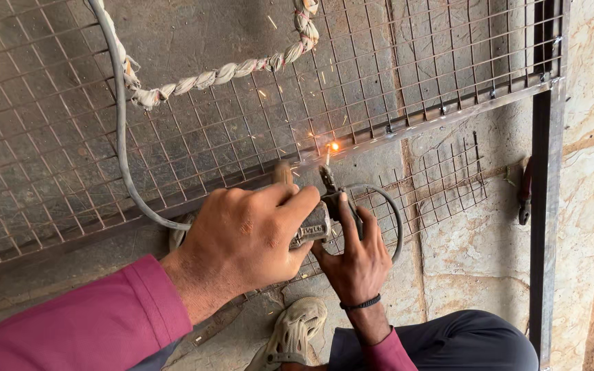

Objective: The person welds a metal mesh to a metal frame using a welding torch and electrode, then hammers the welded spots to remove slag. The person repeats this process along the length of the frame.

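My left hand point(242, 237) grips the grey body of a welding electrode holder point(313, 225) from above. From below, my right hand point(357, 257) steadies the holder's front jaw with its thumb along it. A short electrode rod point(327, 159) rises from the jaw to a glowing orange spark point(334, 145) on the flat steel bar point(448, 113) of a wire mesh frame point(228, 130). Small sparks scatter above the weld point.
A grey cable point(119, 130) and a twisted rope-wrapped lead point(214, 74) cross the mesh. A dark vertical steel bar point(543, 206) stands at the right with a red-handled tool point(524, 192) beside it. A loose mesh scrap point(448, 185) lies on the stone floor. My sandalled foot point(293, 333) rests below.
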